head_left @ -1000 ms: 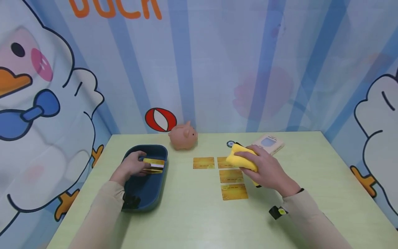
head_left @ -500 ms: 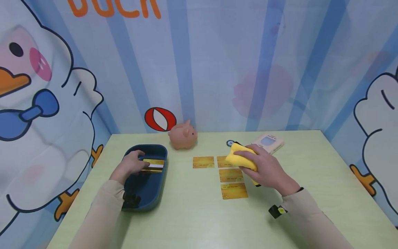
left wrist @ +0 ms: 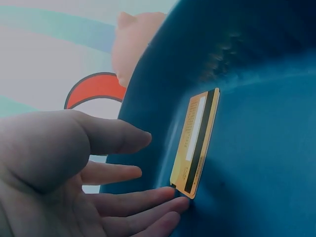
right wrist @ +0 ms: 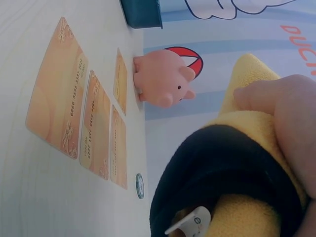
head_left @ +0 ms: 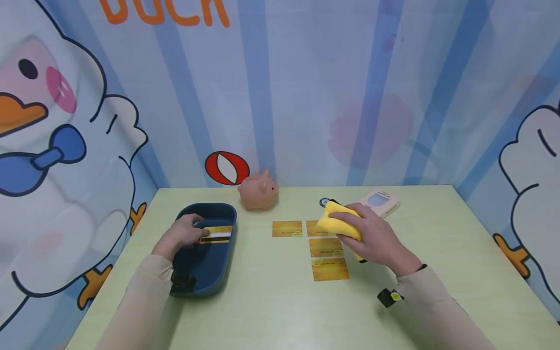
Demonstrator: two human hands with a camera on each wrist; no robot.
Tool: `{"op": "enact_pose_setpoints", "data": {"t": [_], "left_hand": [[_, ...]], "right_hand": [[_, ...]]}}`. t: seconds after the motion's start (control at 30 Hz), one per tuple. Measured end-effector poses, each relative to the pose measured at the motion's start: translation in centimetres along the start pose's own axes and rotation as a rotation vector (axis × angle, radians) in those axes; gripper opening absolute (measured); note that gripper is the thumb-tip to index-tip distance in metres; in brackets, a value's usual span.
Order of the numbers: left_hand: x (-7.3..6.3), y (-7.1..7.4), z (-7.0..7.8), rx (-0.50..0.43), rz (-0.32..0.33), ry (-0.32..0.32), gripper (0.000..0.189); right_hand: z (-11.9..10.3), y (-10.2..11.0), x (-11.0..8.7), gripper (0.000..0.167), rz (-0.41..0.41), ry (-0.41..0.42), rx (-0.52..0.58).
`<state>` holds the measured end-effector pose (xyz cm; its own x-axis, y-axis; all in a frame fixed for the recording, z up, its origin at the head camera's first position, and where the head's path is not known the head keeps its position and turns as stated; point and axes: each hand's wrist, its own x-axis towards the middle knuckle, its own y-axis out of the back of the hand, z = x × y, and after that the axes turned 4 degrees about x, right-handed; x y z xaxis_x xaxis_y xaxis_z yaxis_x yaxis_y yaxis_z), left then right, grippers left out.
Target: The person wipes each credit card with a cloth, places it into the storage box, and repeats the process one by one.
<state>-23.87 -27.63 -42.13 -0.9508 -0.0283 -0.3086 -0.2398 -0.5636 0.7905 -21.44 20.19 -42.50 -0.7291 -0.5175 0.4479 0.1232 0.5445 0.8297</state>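
My left hand (head_left: 178, 237) reaches into a dark blue tray (head_left: 207, 274). A gold bank card (head_left: 220, 234) lies in it with its magnetic stripe and white strip facing up. In the left wrist view the thumb stands apart from the card (left wrist: 197, 140), and extended fingertips are right at its near end. My right hand (head_left: 376, 238) grips a soft yellow plush-like thing (head_left: 339, 223) above the table. A wide black band and a white tag (right wrist: 195, 224) show on it in the right wrist view; its exact kind is unclear.
Several gold cards, such as the nearest card (head_left: 330, 270), lie on the table between tray and right hand. A pink piggy bank (head_left: 258, 192) stands at the back. Behind the right hand are a small round token (head_left: 324, 202) and a pale box (head_left: 380, 201).
My left fingers have let go of the gold cards, which were slightly spread and now lie together flat in the tray. The right hand still grips the yellow thing in about the same place.
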Motion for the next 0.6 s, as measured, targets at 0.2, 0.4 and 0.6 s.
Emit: {"op": "enact_pose_setpoints", "data": {"t": [0.2, 0.4, 0.6], "left_hand": [[-0.2, -0.4, 0.3, -0.011, 0.096, -0.064, 0.055], [-1.3, -0.8, 2.7, -0.046, 0.264, -0.178, 0.049], [-2.7, -1.8, 6.7, -0.134, 0.362, -0.269, 0.046]], "right_hand": [[0.0, 0.0, 0.1, 0.052, 0.002, -0.004, -0.004], [-0.3, 0.1, 0.6, 0.052, 0.016, 0.008, 0.01], [-0.8, 0.1, 1.6, 0.05, 0.06, 0.022, 0.066]]}}
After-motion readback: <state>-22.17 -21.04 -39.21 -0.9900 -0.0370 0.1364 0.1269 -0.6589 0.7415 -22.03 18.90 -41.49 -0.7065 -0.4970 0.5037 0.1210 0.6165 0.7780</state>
